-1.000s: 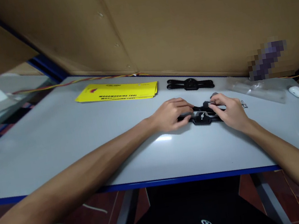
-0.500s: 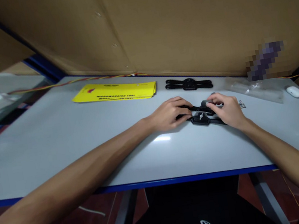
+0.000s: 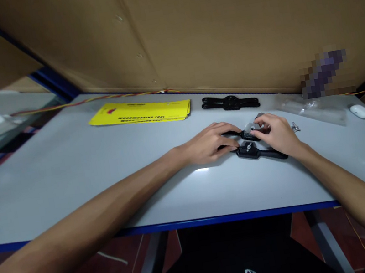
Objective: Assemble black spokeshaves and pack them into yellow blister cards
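Two black winged tools lie side by side on the grey table. The nearer tool point(image 3: 247, 149) has a silver wing screw on its middle, and its right handle shows fully. My left hand point(image 3: 211, 143) rests its fingertips on the left handles of both tools. Above the middle of the farther tool point(image 3: 247, 135), my right hand point(image 3: 277, 133) pinches a small flat metal plate point(image 3: 251, 129). Small silver screws point(image 3: 295, 127) lie just right of my right hand.
Yellow printed cards point(image 3: 140, 111) are stacked at the back left. More black tools point(image 3: 230, 102) lie at the back middle. A clear plastic bag point(image 3: 313, 109) and a white mouse-like object point(image 3: 359, 111) are at the right. Cardboard walls point(image 3: 207, 31) stand behind the table.
The nearer tool has shifted slightly right and its right handle is now uncovered. The plate in my right hand has turned and shows a brighter face. My left hand has moved slightly right.
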`<state>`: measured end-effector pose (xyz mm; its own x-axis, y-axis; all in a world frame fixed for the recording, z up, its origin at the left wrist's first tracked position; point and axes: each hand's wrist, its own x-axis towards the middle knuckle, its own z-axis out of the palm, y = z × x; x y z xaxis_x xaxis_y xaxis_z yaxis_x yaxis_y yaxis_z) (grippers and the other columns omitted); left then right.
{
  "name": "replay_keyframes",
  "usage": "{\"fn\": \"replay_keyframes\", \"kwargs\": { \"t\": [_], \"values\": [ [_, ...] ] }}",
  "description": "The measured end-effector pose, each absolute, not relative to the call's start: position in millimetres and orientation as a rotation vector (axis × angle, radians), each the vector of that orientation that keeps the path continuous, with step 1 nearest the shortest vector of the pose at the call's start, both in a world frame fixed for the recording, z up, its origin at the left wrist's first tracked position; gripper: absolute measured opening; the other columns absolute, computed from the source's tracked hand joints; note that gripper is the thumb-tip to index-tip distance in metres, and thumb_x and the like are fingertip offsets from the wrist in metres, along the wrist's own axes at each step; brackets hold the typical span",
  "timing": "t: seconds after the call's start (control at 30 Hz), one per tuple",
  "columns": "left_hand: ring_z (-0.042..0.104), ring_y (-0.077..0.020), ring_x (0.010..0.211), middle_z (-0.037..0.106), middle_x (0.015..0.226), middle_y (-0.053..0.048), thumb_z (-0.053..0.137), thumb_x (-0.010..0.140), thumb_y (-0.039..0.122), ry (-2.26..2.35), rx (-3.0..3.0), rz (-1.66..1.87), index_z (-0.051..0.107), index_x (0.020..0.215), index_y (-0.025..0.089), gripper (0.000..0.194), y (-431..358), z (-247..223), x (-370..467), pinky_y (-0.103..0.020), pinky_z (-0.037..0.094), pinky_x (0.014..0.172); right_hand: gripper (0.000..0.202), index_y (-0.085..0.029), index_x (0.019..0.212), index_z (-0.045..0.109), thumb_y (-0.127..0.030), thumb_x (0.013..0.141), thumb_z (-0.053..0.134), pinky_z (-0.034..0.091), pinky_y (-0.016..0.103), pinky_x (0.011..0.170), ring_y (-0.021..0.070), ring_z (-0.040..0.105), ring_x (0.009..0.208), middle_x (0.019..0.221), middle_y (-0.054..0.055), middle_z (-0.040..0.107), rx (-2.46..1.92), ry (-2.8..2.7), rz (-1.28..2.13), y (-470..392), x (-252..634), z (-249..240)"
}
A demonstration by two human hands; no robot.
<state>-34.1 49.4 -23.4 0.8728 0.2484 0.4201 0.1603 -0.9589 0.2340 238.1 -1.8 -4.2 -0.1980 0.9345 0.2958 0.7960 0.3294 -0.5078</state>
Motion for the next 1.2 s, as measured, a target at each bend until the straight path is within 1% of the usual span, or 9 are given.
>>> {"fn": "replay_keyframes", "kwargs": {
  "t": [0.17, 0.33, 0.47, 0.57, 0.7, 0.83, 1.1, 1.2],
  "values": [
    [0.069, -0.0269, 0.127, 0.072, 0.139, -0.012, 0.051, 0.109, 0.028, 0.362, 2.831, 0.66, 0.079, 0.12, 0.025, 0.03, 46.8, -26.6, -31.7, -0.048, 0.052, 0.108, 0.021, -0.023, 0.109, 0.076, -0.033, 0.09, 0.073, 0.046, 0.037, 0.076, 0.023, 0.064, 0.08, 0.093, 0.005, 0.073, -1.58, -2.149, 0.302, -2.2, 243.2, -2.3],
    [0.069, -0.0267, 0.126, 0.074, 0.137, -0.01, 0.044, 0.112, 0.031, 0.392, 2.868, 0.637, 0.076, 0.125, 0.023, 0.035, 44.9, -24.1, -29.9, -0.046, 0.052, 0.105, 0.022, -0.023, 0.112, 0.074, -0.032, 0.093, 0.072, 0.045, 0.037, 0.076, 0.0226, 0.063, 0.078, 0.088, 0.004, 0.071, -1.603, -2.155, 0.342, -2.3, 241.8, -0.9],
    [0.07, -0.026, 0.125, 0.076, 0.135, -0.009, 0.04, 0.112, 0.031, 0.405, 2.891, 0.627, 0.074, 0.127, 0.022, 0.039, 43.3, -22.4, -29.3, -0.044, 0.051, 0.102, 0.02, -0.022, 0.111, 0.074, -0.036, 0.097, 0.069, 0.046, 0.037, 0.076, 0.0218, 0.062, 0.076, 0.086, 0.004, 0.07, -1.579, -2.149, 0.401, 0.0, 242.5, -2.2],
    [0.069, -0.0259, 0.124, 0.076, 0.135, -0.009, 0.04, 0.112, 0.031, 0.416, 2.895, 0.634, 0.075, 0.127, 0.022, 0.039, 43.3, -23.6, -28.9, -0.043, 0.051, 0.102, 0.021, -0.022, 0.109, 0.075, -0.035, 0.1, 0.062, 0.047, 0.038, 0.079, 0.0226, 0.064, 0.08, 0.092, 0.006, 0.074, -1.538, -2.145, 0.371, 1.4, 244.4, -3.5],
    [0.07, -0.0258, 0.121, 0.077, 0.133, -0.009, 0.041, 0.111, 0.032, 0.423, 2.899, 0.638, 0.076, 0.122, 0.022, 0.038, 43.5, -24.7, -28.6, -0.042, 0.052, 0.1, 0.024, -0.021, 0.103, 0.078, -0.033, 0.1, 0.058, 0.05, 0.039, 0.084, 0.0237, 0.069, 0.086, 0.1, 0.008, 0.079, -1.461, -2.096, 0.4, 1.2, 244.6, -3.1],
    [0.07, -0.0255, 0.118, 0.077, 0.13, -0.009, 0.042, 0.11, 0.031, 0.446, 2.887, 0.65, 0.078, 0.118, 0.022, 0.037, 42.5, -23.6, -29.0, -0.042, 0.052, 0.099, 0.022, -0.023, 0.099, 0.08, -0.033, 0.098, 0.06, 0.053, 0.039, 0.086, 0.024, 0.072, 0.09, 0.101, 0.006, 0.082, -1.417, -2.005, 0.477, -0.4, 242.7, -0.8],
    [0.07, -0.0259, 0.118, 0.077, 0.13, -0.009, 0.044, 0.109, 0.03, 0.447, 2.897, 0.675, 0.078, 0.114, 0.022, 0.036, 42.8, -24.0, -29.0, -0.043, 0.053, 0.1, 0.022, -0.023, 0.098, 0.082, -0.032, 0.097, 0.062, 0.054, 0.039, 0.086, 0.0245, 0.074, 0.091, 0.102, 0.006, 0.084, -1.424, -1.989, 0.529, -2.2, 240.6, 0.5],
    [0.07, -0.0255, 0.118, 0.078, 0.13, -0.008, 0.044, 0.109, 0.029, 0.449, 2.899, 0.683, 0.078, 0.114, 0.022, 0.036, 43.3, -24.8, -29.2, -0.042, 0.053, 0.099, 0.022, -0.023, 0.102, 0.082, -0.031, 0.097, 0.062, 0.054, 0.039, 0.086, 0.0233, 0.073, 0.087, 0.099, 0.006, 0.083, -1.427, -1.984, 0.528, -1.6, 240.9, -0.4]
  ]
}}
